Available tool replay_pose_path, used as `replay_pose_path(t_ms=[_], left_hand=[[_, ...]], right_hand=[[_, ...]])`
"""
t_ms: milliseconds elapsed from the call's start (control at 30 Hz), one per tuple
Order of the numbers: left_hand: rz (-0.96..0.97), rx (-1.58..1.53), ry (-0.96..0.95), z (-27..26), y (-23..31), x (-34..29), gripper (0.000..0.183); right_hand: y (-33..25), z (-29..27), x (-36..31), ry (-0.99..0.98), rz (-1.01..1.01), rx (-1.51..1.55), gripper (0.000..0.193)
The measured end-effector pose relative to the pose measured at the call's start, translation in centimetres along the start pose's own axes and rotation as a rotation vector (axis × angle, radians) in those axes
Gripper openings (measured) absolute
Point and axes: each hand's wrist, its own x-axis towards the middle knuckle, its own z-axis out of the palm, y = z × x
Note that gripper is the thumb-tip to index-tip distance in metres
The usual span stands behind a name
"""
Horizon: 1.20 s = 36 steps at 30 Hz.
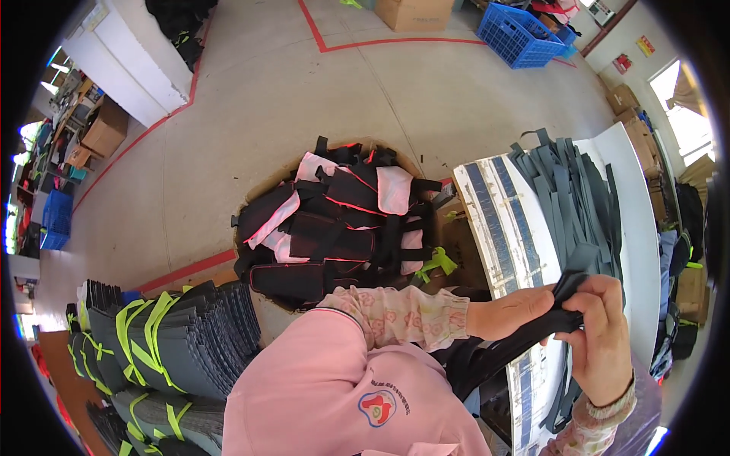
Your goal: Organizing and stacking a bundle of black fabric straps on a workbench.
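Both hands meet over the edge of a white board-like table point(475, 197) at my right. My left hand point(511, 311) is closed, its thumb and fingers pinching a black strap point(525, 328). Close beside it, my right hand point(601, 334) grips the same strap with bent fingers. From my hands the strap slopes down toward my body, where its lower part merges with dark material. Just beyond my hands, a pile of dark grey straps point(566, 201) lies lengthwise on the table, some ends hanging over.
Left of the table stands a carton point(268, 182) full of black padded pieces point(331, 235) with pink trim. Stacks of dark grey panels point(175, 334) tied with neon-green strips sit at my left. Farther off are a blue crate point(521, 36) and a cardboard box point(414, 14).
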Motion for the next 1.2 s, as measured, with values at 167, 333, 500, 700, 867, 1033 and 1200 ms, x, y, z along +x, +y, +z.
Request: replay_pose_path(t_ms=[167,333,500,700,867,1033,1200], left_hand=[[0.024,0.007,0.071,-0.1,2.0,-0.9,0.048],[-0.067,0.006,-0.015,-0.7,2.9,-0.8,0.046],[-0.113,0.035,-0.054,-1.2,3.1,-0.8,0.046],[-0.121,0.003,-0.059,-1.3,3.0,-0.9,0.046],[-0.105,-0.004,-0.061,-1.2,2.9,-0.9,0.050],[-0.139,0.016,-0.086,-1.2,3.3,-0.8,0.057],[-0.164,0.108,-0.058,-0.6,4.4,-0.5,0.064]], right_hand=[[1.1,-0.2,1.0,-0.061,-0.088,-0.015,0.041],[1.5,-0.8,0.3,-0.065,-0.050,-0.028,0.040],[1.7,-0.8,0.0,-0.049,-0.037,0.047,0.043],[1.3,-0.9,-0.3,-0.110,-0.053,-0.036,0.061],[1.2,-0.9,-0.5,-0.125,-0.059,-0.046,0.062],[1.3,-0.7,-0.6,-0.123,-0.046,-0.022,0.054],[1.6,-0.5,-0.9,-0.109,0.007,0.106,0.049]])
